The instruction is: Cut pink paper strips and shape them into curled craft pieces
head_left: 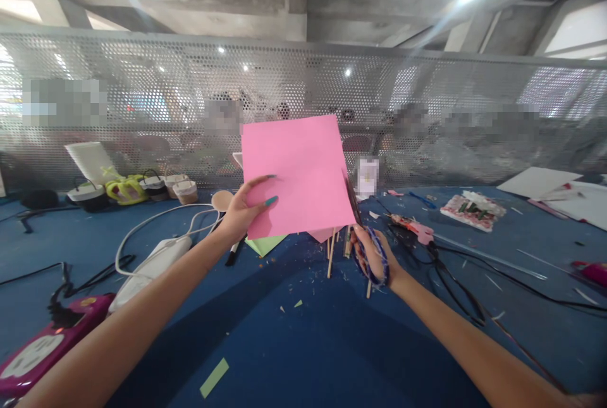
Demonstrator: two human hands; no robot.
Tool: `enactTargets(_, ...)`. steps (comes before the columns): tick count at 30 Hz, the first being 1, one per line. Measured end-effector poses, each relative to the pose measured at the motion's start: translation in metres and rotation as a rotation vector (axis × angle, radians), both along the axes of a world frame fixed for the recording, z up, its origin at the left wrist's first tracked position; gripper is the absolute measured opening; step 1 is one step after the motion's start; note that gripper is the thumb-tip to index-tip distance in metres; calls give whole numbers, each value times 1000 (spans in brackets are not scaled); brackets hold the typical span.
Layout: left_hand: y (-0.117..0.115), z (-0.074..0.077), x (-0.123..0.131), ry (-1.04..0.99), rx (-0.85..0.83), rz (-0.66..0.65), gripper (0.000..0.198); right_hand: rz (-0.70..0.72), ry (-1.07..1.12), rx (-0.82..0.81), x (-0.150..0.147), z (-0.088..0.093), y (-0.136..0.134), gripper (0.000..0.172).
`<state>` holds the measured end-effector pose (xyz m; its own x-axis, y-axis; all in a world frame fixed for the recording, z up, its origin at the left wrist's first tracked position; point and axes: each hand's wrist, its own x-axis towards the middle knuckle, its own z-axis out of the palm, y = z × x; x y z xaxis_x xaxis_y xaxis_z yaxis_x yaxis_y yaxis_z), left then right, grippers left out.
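A square sheet of pink paper (296, 171) is raised over the blue table, facing me. My left hand (244, 209) grips its lower left part, fingers in front of the sheet. In my right hand (372, 253) are scissors (382, 257) with blue handles, the fingers through the loops. Their dark blades point up along the sheet's lower right edge; whether they have cut into it I cannot tell. Behind the sheet, partly hidden, lie green paper (266, 245), another pink piece (320, 235) and thin wooden sticks (331, 256).
A purple power strip (52, 341) and a white power bank (152, 269) with a cable stand left. Several small tubs (184, 191) line the back. A glue gun (415, 229) with black cords lies right. A green strip (214, 377) lies in front, and a perforated metal screen (180, 66) rises behind.
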<state>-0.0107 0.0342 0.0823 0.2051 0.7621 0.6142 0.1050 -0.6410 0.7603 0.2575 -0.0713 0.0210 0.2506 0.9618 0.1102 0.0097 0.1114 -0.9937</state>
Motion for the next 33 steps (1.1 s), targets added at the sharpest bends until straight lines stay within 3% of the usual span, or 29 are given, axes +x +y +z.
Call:
enactTargets(7,11,12,-25,-46,-42,42,59,220,141,35,7,9,-2,45)
enactTargets(12,12,15,-31,-8,-43,28,60,263,108,-7,7,14,-6,47)
enactTargets(18,1,17,-22,55,-58,116,56,267,95,-36,8,12,-4,46)
enactTargets(23,0,18,-21,66,-44,87,58,220,47,-37,11,11,-3,44)
enactTargets(26,2,17,-23,63,-48,81,59,262,36,-44,10,12,-3,42)
enactTargets(30,0,16,-20,86,-100,-50,59,277,5,-20,10,12,-3,41)
enactTargets(33,-6,16,-14,114,-125,-79,57,280,-35,35,13,11,-3,41)
